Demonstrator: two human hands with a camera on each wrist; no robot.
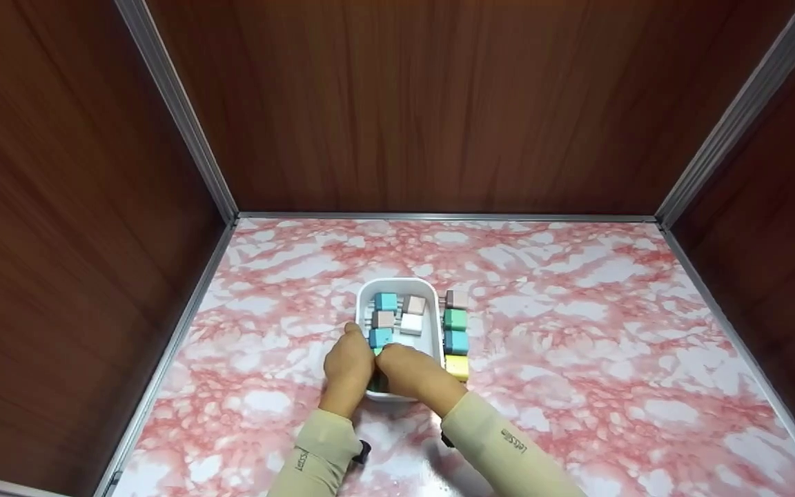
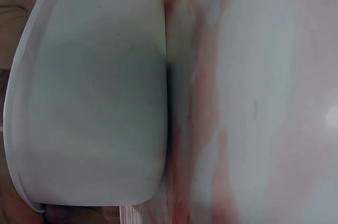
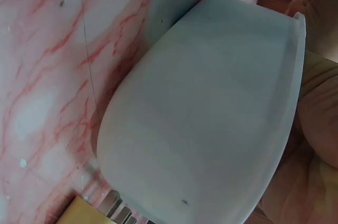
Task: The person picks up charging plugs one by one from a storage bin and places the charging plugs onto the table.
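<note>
A white plastic tray holds charger plugs with metal prongs: two blue, two pinkish and a white plug. At its left side, my left hand grips the wall; in the left wrist view a fingertip shows past the tray's outer side. My right hand reaches over the near part of the tray with curled fingers. Those fingers pinch a green plug, which is mostly hidden between the hands. Both wrist views are largely filled by the tray's outer wall.
Along the tray's right side stand a pinkish plug, a green plug, a blue plug and a yellow plug in a column. Brown wooden panels enclose the red-and-white marbled table at back and sides.
</note>
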